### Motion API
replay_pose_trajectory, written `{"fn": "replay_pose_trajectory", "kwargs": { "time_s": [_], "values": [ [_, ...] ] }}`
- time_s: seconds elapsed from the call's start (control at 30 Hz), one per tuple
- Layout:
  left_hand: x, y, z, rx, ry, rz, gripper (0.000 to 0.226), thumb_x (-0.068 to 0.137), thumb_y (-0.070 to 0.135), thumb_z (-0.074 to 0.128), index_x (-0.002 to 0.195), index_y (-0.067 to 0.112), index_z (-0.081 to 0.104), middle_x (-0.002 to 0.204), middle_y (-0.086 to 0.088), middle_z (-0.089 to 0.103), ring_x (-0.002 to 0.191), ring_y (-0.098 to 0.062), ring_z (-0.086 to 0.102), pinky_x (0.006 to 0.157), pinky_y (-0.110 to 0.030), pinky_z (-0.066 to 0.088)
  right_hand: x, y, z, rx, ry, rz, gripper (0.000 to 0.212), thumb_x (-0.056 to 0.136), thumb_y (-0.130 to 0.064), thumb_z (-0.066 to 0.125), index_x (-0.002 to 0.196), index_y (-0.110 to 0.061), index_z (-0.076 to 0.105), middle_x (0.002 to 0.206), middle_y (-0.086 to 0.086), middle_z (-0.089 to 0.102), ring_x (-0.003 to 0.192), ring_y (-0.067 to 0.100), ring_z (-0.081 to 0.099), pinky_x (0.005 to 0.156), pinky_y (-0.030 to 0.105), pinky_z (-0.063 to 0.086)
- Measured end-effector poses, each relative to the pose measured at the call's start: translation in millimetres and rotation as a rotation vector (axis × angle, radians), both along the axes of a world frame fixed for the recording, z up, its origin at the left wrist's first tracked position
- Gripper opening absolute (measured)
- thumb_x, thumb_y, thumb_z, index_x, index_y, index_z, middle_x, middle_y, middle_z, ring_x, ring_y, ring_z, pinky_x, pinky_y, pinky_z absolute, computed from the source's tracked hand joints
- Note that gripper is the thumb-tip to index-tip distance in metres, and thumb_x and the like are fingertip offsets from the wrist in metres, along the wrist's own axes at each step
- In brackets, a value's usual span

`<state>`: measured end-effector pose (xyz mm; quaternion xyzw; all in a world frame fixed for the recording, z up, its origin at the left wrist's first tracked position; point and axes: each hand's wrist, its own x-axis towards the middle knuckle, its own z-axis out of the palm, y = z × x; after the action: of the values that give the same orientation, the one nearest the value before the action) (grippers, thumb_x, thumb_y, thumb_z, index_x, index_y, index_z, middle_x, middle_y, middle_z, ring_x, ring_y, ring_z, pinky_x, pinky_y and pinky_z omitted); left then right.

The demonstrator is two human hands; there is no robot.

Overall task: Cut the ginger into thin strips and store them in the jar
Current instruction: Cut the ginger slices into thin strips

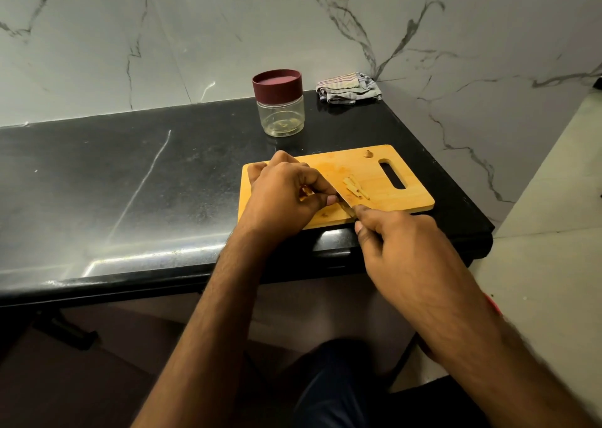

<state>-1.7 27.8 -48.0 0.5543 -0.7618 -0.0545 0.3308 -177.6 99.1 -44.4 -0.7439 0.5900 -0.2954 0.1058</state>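
Squarely on the black worktop (97,167), toward its right end, lies a wooden cutting board (384,163) with a handle slot at its 3 o'clock end. The left hand (283,196) rests on the board's left half, its fingers (321,188) curled down and pinching a small piece of ginger (307,191), of which only a pale sliver shows between thumb and fingertips. The right hand (400,248) comes in from 5 o'clock and is closed round the handle of a knife (342,196); the handle itself is hidden inside the grip, and the blade runs up and to the left, its flat just beside the left fingertips. Whether the edge is touching the ginger cannot be told, since the hand covers that spot. To the right of the blade, near the middle of the board, lies a small heap of cut ginger strips (355,188), pale yellow and overlapping. A brownish scrap (368,154) sits alone at the board's far edge, near the slot. At 12 o'clock from the board stands a clear jar (280,118), upright, with a maroon lid (277,85) on it; it seems to hold only a few pale bits at the bottom. Just to the jar's right, in the worktop's far corner against the marble wall (228,36), lies a crumpled striped cloth (348,88).
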Motion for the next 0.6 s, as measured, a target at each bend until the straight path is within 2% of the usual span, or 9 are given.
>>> {"fn": "replay_pose_trajectory", "kwargs": {
  "time_s": [0.07, 0.27, 0.33, 0.47, 0.6],
  "values": [
    [0, 0, 0, 0.004, 0.001, 0.004, 0.004, 0.083, 0.038, 0.079, 0.083, 0.038, 0.075, 0.088, 0.021, 0.069, 0.106, -0.003, 0.041, 0.091, -0.031, 0.018, -4, 6, 2, 0.011, 0.03, 0.003, 0.037, 0.1, -0.036, 0.042, 0.135, -0.033, 0.051, 0.098, -0.007, 0.066, 0.078, 0.006, 0.056, 0.062, 0.011, 0.042],
    [1, 3, 1, 0.006, -0.008, 0.002, 0.007, 0.083, 0.038, 0.078, 0.083, 0.04, 0.071, 0.089, 0.024, 0.066, 0.105, 0.0, 0.039, 0.094, -0.033, 0.018, -15, 24, 9, 0.026, 0.119, -0.057, 0.039, 0.1, -0.041, 0.039, 0.139, -0.041, 0.043, 0.101, -0.012, 0.065, 0.085, 0.005, 0.059, 0.073, 0.02, 0.049],
    [1, 4, 1, 0.017, -0.004, -0.01, 0.01, 0.084, 0.038, 0.078, 0.084, 0.042, 0.069, 0.089, 0.026, 0.065, 0.106, 0.002, 0.038, 0.093, -0.032, 0.017, -19, 21, 6, -0.018, 0.16, -0.08, 0.04, 0.1, -0.042, 0.038, 0.139, -0.043, 0.041, 0.104, -0.013, 0.061, 0.088, 0.006, 0.056, 0.071, 0.021, 0.047],
    [-2, 5, 2, 0.042, -0.072, -0.033, 0.01, 0.09, 0.039, 0.071, 0.094, 0.046, 0.066, 0.098, 0.028, 0.059, 0.113, -0.003, 0.036, 0.097, -0.036, 0.018, -23, 14, -1, -0.033, 0.149, -0.094, 0.041, 0.099, -0.042, 0.039, 0.14, -0.044, 0.039, 0.092, -0.013, 0.049, 0.079, 0.003, 0.042, 0.064, 0.018, 0.037],
    [-3, 2, 3, 0.091, -0.185, -0.093, 0.02, 0.099, 0.038, 0.059, 0.11, 0.052, 0.067, 0.114, 0.03, 0.049, 0.118, -0.006, 0.031, 0.098, -0.039, 0.019, -20, 13, -5, -0.04, 0.132, -0.071, 0.041, 0.099, -0.042, 0.04, 0.14, -0.043, 0.04, 0.089, -0.013, 0.047, 0.078, 0.004, 0.045, 0.062, 0.017, 0.038]
  ]
}}
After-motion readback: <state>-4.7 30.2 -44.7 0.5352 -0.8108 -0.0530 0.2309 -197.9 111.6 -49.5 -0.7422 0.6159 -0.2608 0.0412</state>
